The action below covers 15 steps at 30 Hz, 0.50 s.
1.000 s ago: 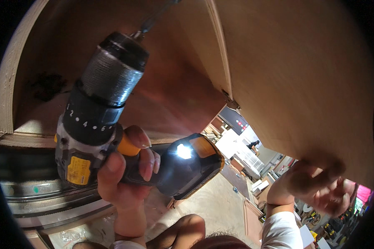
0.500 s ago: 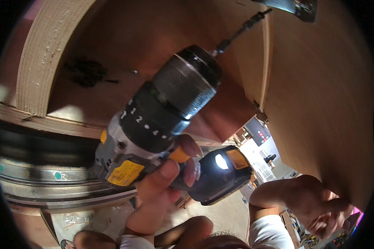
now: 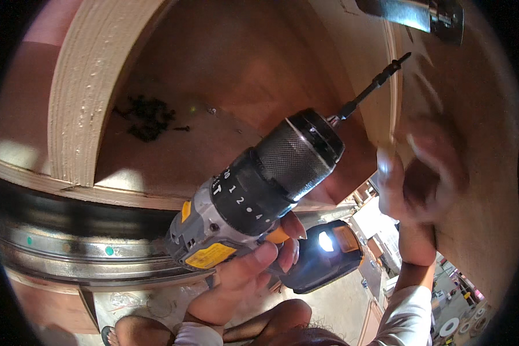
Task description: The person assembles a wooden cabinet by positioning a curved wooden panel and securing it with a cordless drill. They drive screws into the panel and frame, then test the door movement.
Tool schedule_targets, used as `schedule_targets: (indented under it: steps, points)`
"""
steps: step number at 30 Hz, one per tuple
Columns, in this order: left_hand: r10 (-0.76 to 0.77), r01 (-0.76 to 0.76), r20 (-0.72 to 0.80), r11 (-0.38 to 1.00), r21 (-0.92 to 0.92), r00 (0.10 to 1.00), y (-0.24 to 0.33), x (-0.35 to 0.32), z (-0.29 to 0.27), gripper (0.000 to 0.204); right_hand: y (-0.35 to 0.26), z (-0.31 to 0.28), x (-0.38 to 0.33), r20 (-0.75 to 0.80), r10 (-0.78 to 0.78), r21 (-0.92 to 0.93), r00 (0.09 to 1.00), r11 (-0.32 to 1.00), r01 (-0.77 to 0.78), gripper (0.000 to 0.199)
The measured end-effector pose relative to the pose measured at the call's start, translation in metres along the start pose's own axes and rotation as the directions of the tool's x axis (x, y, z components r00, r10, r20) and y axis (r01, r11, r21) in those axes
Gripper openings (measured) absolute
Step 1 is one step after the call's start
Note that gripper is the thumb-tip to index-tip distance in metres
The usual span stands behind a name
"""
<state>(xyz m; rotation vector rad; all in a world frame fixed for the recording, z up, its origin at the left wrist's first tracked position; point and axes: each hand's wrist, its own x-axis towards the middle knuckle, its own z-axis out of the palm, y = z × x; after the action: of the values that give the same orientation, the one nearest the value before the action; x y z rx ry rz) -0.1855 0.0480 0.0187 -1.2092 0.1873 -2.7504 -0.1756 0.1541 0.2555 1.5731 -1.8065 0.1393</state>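
Note:
My left hand [image 3: 251,277] is closed around the grip of a cordless drill [image 3: 265,184], black and grey with yellow patches. A long, dark driver bit [image 3: 375,86] points from its chuck to the upper right, its tip in front of the wooden panel. A lamp shines on the drill's base. Above the tip, a metal fitting [image 3: 409,14], like a hinge arm, is cut off by the view's edge. My right hand [image 3: 427,167] is raised beside the panel, below the bit. Its fingers are bent and smeared by motion, so whether they hold anything cannot be made out.
Inside the wooden cabinet [image 3: 213,75] lies a pile of dark screws [image 3: 147,118], with one loose screw [image 3: 181,128] beside it. A thick plywood edge [image 3: 83,98] bounds it on the left. A metal rail [image 3: 69,245] runs below. The wooden panel [image 3: 484,144] stands on the right.
My right hand has risen from the lower right to beside the panel. In the view, the drill and my left hand sit further right and lower; the whole scene has also shifted.

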Motion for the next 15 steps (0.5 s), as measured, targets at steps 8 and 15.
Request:
schedule_targets:
  steps: [8,15]
  points:
    - [0.056,-0.056,0.004,0.993,0.106,0.998,-0.01,-0.006,-0.007,0.041,-0.002,0.026,0.041,0.291,0.441,0.54,0.849,0.656,-0.526,0.056]
    - [0.112,-0.119,0.064,0.986,0.118,0.992,-0.017,0.0,-0.007,0.043,-0.011,0.036,0.052,0.321,0.353,0.724,0.879,0.507,-0.468,0.055]
